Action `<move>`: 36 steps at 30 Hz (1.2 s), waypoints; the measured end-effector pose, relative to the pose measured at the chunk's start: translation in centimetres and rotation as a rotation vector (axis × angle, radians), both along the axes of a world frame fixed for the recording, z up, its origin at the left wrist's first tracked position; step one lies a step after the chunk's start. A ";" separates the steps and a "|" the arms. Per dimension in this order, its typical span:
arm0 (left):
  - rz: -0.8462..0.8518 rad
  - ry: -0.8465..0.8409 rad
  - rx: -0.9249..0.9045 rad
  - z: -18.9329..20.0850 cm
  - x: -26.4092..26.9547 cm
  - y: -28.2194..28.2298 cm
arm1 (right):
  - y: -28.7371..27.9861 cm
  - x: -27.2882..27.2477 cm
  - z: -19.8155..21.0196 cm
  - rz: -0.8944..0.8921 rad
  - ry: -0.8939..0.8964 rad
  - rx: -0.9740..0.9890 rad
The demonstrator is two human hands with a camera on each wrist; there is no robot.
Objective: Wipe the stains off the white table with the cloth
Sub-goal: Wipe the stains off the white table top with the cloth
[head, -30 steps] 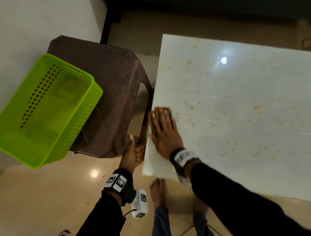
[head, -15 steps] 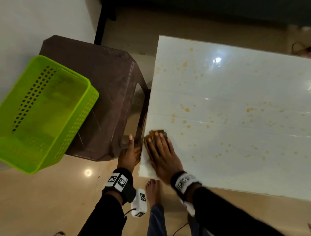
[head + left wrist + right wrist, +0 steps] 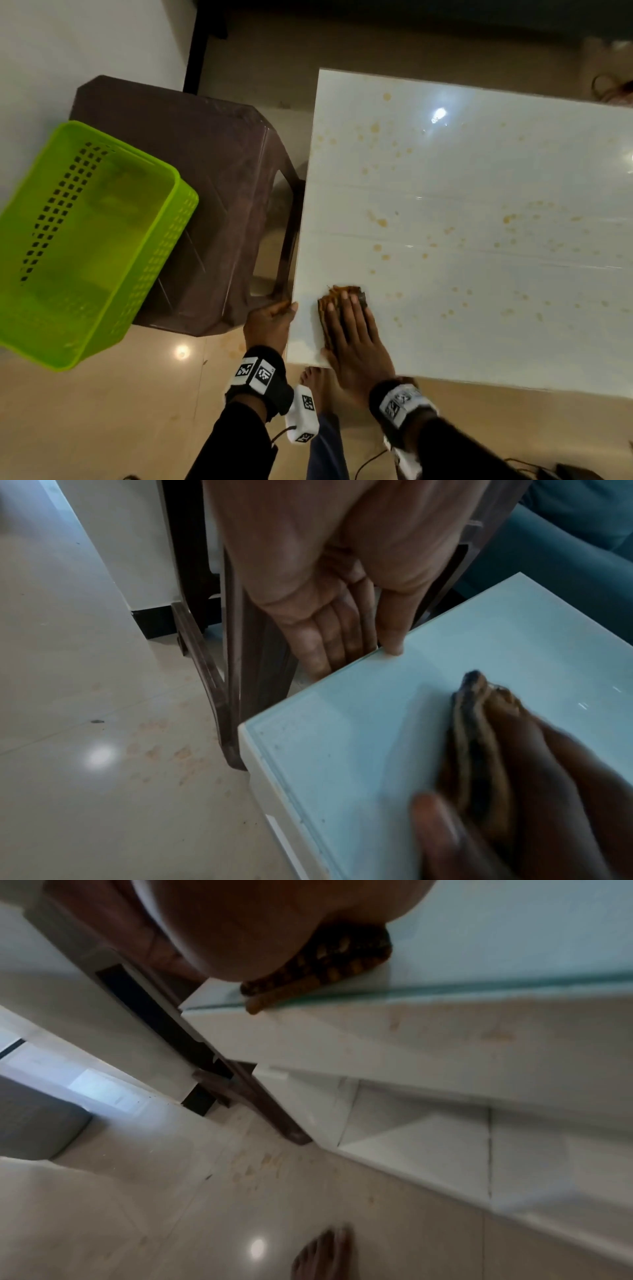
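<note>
The white glass-topped table carries several scattered brownish stains. A folded brown cloth lies near its front left corner. My right hand presses flat on the cloth with straight fingers. In the left wrist view the cloth shows beneath the blurred right hand. In the right wrist view the cloth reaches the table's glass edge. My left hand rests against the table's left edge. Its thumb touches the top, and the fingers hang straight down the side.
A lime green basket sits on a brown plastic stool just left of the table. My bare feet stand below the near left corner. The tiled floor has faint marks near the stool leg.
My right hand slid the cloth toward me along the table's left side, down to the near corner. The left hand stayed at the table's left edge.
</note>
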State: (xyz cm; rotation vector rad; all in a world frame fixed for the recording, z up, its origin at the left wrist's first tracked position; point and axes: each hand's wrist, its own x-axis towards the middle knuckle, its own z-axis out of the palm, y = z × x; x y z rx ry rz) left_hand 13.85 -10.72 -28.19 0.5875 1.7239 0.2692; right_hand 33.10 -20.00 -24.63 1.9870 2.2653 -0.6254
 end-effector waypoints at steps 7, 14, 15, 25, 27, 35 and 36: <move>0.053 -0.043 0.036 3.0 1.4 1.2 | 21.1 4.6 -0.9 -0.268 -0.042 0.127; 0.113 -0.067 0.001 2.7 1.5 1.3 | 0.5 -0.1 0.4 -0.068 0.004 -0.021; 0.128 -0.080 -0.003 2.9 1.5 1.4 | -0.6 0.3 0.4 -0.013 0.002 -0.017; 0.130 -0.148 0.035 1.9 1.3 1.6 | 17.8 6.3 -1.7 -0.358 -0.077 0.113; 0.125 -0.158 0.027 2.0 1.2 1.6 | 11.7 4.2 -0.9 -0.305 -0.065 0.109; 0.083 -0.152 0.034 3.0 1.2 1.8 | 6.7 4.2 -0.6 -0.178 0.029 -0.012; 0.063 -0.128 0.056 2.8 1.2 1.5 | 10.1 4.4 -1.1 -0.240 0.000 0.010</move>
